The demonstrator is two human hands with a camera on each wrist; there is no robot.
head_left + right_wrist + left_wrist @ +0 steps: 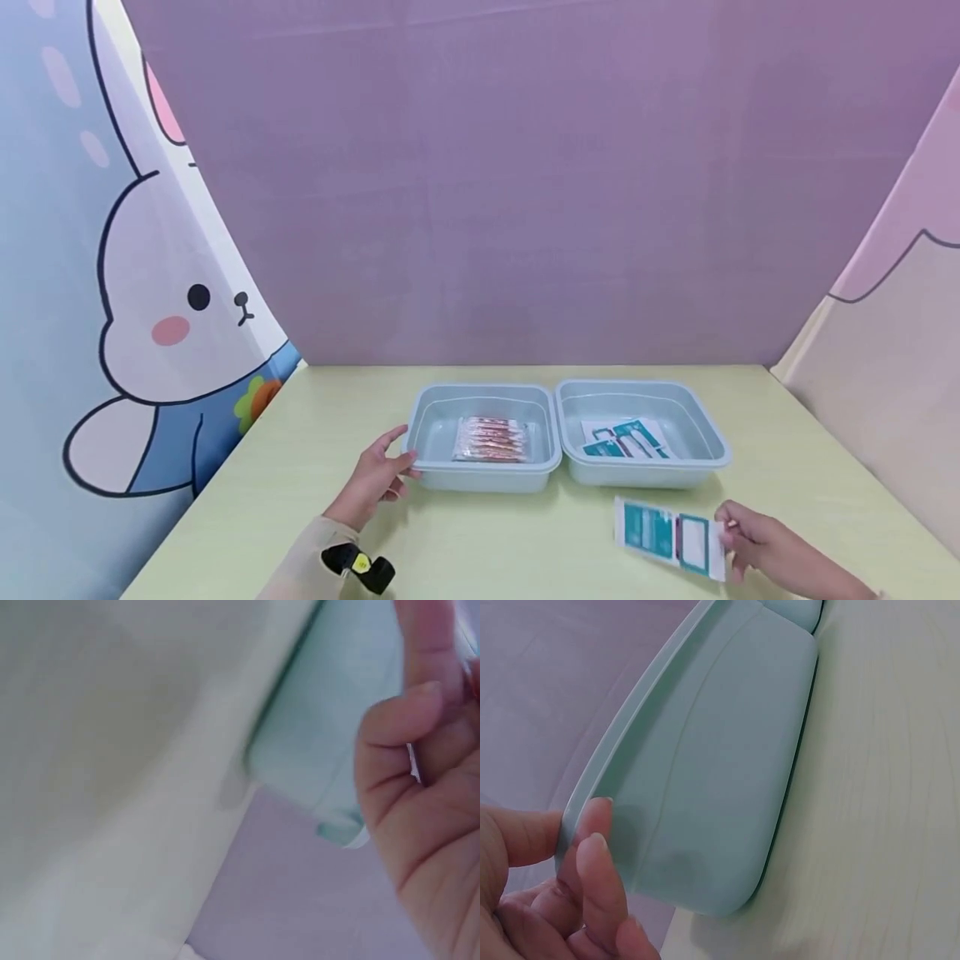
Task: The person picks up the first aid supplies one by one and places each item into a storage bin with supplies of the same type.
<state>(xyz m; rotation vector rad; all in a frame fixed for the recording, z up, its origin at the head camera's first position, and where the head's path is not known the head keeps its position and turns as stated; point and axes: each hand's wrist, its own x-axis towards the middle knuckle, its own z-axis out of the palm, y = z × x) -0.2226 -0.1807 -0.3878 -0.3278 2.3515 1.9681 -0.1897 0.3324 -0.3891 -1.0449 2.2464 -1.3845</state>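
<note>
In the head view my left hand [377, 475] pinches the front left corner of the left light-blue plastic tub [480, 479]. The left wrist view shows the thumb and fingers of that hand [562, 892] on either side of the tub's rim [619, 742]. Clear-wrapped sticks with reddish-brown parts [491, 440] lie in this tub. On the right, my right hand [757, 542] holds one end of a flat teal-and-white packet [667, 537] in front of the right tub [645, 476]. Similar teal-and-white packets [630, 440] lie inside that tub.
Both tubs stand side by side on a pale yellow-green table [480, 550]. A purple cloth [525, 183] hangs behind the table. Patterned cloths flank it, with a cartoon rabbit [161, 317] on the left. A black band with a yellow mark [360, 565] is on the left wrist.
</note>
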